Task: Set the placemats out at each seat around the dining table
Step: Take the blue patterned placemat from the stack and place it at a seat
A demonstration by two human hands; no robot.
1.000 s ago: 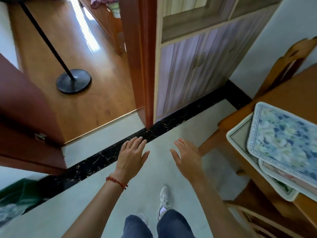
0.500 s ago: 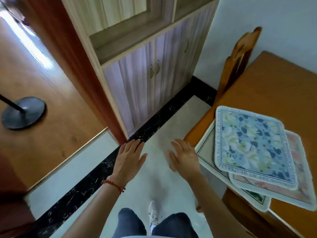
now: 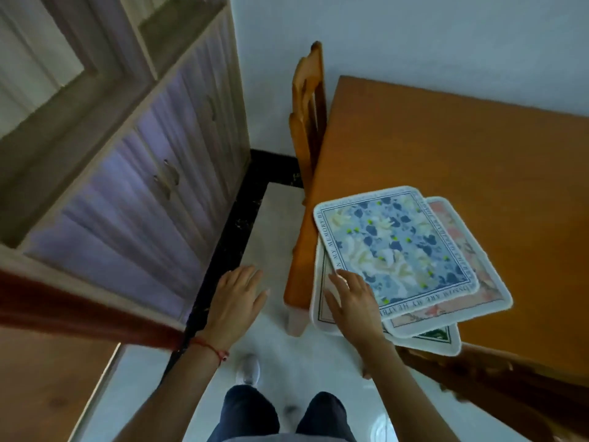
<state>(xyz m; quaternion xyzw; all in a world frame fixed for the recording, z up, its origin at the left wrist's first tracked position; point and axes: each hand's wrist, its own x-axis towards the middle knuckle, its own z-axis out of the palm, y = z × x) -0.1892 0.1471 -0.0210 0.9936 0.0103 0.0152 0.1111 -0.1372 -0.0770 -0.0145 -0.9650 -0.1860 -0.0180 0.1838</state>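
At the bottom centre of the frame the person's dark trouser legs (image 3: 280,416) stand over a pale tiled floor (image 3: 280,218), with one light shoe (image 3: 248,369) showing just ahead of them. Both bare forearms reach forward from the lower edge. The left hand (image 3: 237,303), with a red string bracelet (image 3: 210,346) at its wrist, hovers palm down over the floor in the lower middle, its grip open and empty, fingers loosely spread. The right hand (image 3: 352,303) is just to the right of it, also an open grip holding nothing, fingers extended; its fingertips overlap the near corner of a stack of placemats, though whether they touch the mats cannot be told. The stack lies at the near left corner of the wooden counter (image 3: 462,148), right of centre, fanned and hanging over the counter's near edge. On top is a blue floral placemat (image 3: 395,247) with a lettered border; under it, offset to the right, a pink floral placemat (image 3: 452,282); at the bottom a white placemat with a green border (image 3: 322,282) pokes out at the left and lower right. Beyond, a wooden chair (image 3: 307,116) stands against the counter's left side in the upper middle. At the left of the frame a cabinet with pale purple doors (image 3: 153,193) runs along a black marble floor strip (image 3: 236,231), and a white wall (image 3: 414,36) fills the top.
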